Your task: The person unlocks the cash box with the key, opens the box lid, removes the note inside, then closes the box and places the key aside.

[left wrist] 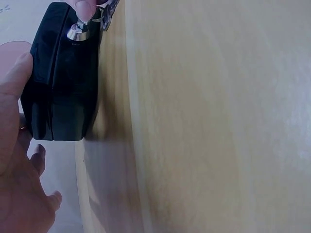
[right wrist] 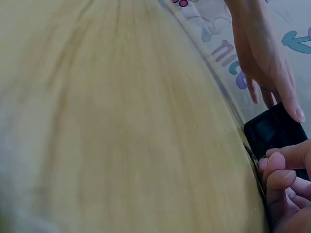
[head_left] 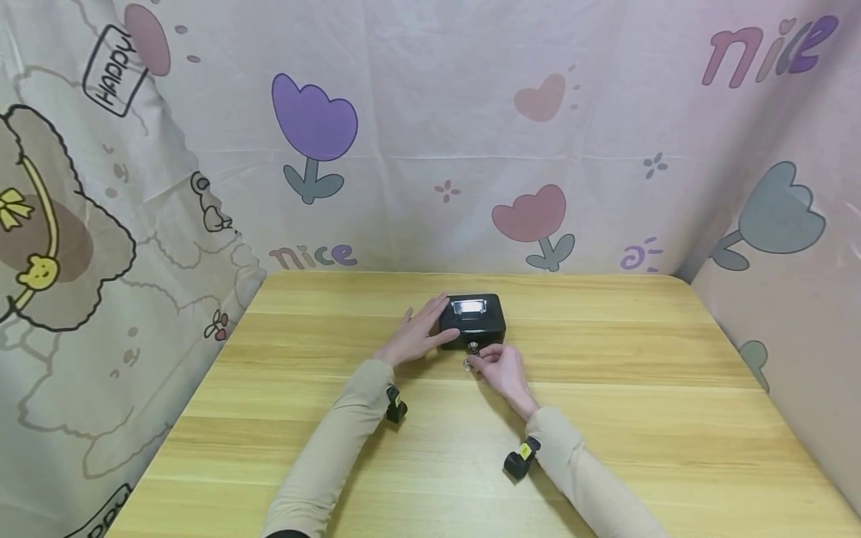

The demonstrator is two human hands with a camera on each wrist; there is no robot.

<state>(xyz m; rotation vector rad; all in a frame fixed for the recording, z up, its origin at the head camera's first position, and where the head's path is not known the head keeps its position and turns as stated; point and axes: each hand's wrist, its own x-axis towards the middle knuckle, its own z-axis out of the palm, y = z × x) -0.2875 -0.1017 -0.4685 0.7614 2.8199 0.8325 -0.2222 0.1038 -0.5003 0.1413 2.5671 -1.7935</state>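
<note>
In the head view, a small black box (head_left: 479, 326) sat just below and right of the frame's centre, rectangular with rounded corners, its glossy lid carrying a bright, reflective silver handle plate (head_left: 469, 307). The left hand (head_left: 418, 334) lay open at its left side, fingers extended and thumb resting on the lid. The right hand (head_left: 503, 370) pinched something small at the box's lower edge. The table (head_left: 605, 418) showed smooth, yellowish wood grain; behind it hung a creased pale cloth (head_left: 417, 217) printed with tulips.

In the left wrist view, the box stood at upper left, a thin straight seam dividing its dark, smooth sides. A round, tapered metal lock (left wrist: 78, 33) protruded there, with fingertips pinching a key (left wrist: 81, 24) at it; a shiny ring (left wrist: 97, 20) hung beside.

In the right wrist view, the box occupied the right edge, between the spread left hand above and the curled right fingers below.
</note>
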